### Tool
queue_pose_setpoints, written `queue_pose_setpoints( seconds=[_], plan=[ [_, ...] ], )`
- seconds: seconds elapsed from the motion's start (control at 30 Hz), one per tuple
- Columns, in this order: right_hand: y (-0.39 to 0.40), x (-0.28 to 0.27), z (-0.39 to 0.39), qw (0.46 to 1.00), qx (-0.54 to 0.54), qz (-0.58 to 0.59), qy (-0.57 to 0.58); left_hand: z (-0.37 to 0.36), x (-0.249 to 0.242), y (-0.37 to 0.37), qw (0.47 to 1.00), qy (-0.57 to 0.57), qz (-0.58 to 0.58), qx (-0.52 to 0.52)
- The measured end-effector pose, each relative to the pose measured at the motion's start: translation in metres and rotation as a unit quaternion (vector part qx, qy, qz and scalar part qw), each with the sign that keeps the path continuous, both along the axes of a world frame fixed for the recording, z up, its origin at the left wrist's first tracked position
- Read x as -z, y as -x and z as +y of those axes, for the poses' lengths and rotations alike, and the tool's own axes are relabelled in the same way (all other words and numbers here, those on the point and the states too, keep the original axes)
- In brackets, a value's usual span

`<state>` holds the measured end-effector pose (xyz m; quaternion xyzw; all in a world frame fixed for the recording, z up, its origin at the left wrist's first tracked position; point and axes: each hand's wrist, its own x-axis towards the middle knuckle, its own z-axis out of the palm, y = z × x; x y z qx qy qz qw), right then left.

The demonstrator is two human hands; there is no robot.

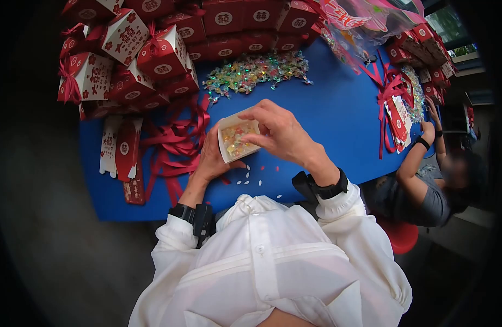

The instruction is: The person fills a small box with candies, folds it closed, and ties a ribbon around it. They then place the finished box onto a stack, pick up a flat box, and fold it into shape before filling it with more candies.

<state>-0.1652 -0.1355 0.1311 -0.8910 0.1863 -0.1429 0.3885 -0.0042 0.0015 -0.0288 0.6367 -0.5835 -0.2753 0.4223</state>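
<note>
An open box with a white inside (pixel 224 148) is held up over the blue table, with wrapped candies (pixel 239 136) in it. My left hand (pixel 210 155) is wrapped round the box's left side and bottom. Over the box's right side is my right hand (pixel 275 131), its thumb and fingers curved towards the candies; whether anything is between the fingertips is too small to tell. Beyond the hands lies a pile of shiny wrapped candies (pixel 256 73). Red ribbons (pixel 177 139) are heaped to the left, beside flat unfolded red and white boxes (pixel 126 147).
Finished red boxes (pixel 224 19) are stacked along the far edge and far left. Small white and red bits lie on the blue table (pixel 316 120) near me. At the right are a clear pink bag (pixel 365 27), more ribbons (pixel 390 90) and a seated person (pixel 425 185).
</note>
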Motion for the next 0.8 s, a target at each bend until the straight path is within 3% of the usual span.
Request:
queue_pose_setpoints(
  seconds=[0.07,0.1,0.17,0.2,0.33,0.47,0.7,0.8],
  plan=[
    [0.004,-0.001,-0.003,0.992,0.097,-0.012,-0.077,0.000,0.001,0.001,0.996,0.007,0.089,-0.004],
    [0.008,0.004,-0.003,0.992,0.097,-0.011,-0.076,0.000,0.001,0.002,0.996,0.008,0.090,-0.005],
    [0.018,0.027,-0.006,0.990,0.093,-0.048,-0.095,-0.002,-0.004,0.001,0.968,-0.010,0.249,-0.004],
    [0.024,0.037,-0.008,0.989,0.034,0.008,-0.147,-0.002,-0.008,0.000,0.969,-0.008,0.248,-0.004],
    [0.025,0.051,0.011,0.985,0.034,0.029,-0.166,0.000,-0.026,-0.001,0.964,0.012,0.266,0.020],
    [0.020,0.070,0.013,0.984,0.067,-0.030,-0.165,-0.001,-0.040,0.003,0.949,0.045,0.310,0.018],
    [0.021,0.068,0.017,0.970,0.066,-0.045,-0.230,-0.010,-0.048,0.028,0.961,0.047,0.257,-0.092],
    [0.020,0.072,0.019,0.976,0.080,-0.057,-0.192,-0.015,-0.044,0.034,0.973,0.069,0.150,-0.160]
  ],
)
